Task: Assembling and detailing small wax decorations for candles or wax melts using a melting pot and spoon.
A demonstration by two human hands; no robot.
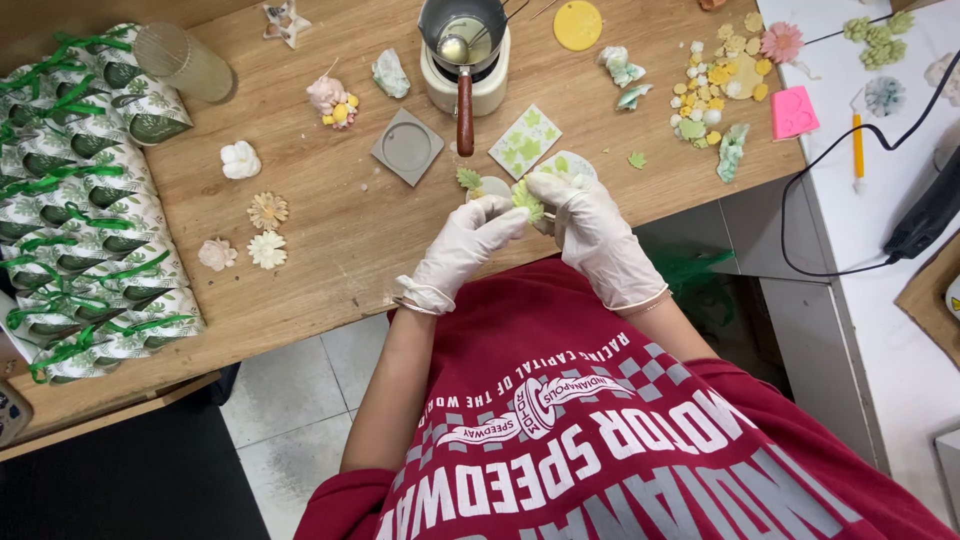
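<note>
Fingers of the gloved left hand (468, 245) and right hand (590, 232) pinch a small green leaf piece (527, 199) between them over the near edge of the worktop (330, 250), where a light, steady grip seems best, judging it fragile.

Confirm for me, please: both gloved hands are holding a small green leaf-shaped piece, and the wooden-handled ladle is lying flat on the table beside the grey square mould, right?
Not quite. In the head view the ladle rests in the melting pot, handle sticking out over its rim, not flat on the table. The rest holds: left hand and right hand hold the green leaf piece, near the grey square mould.
</note>
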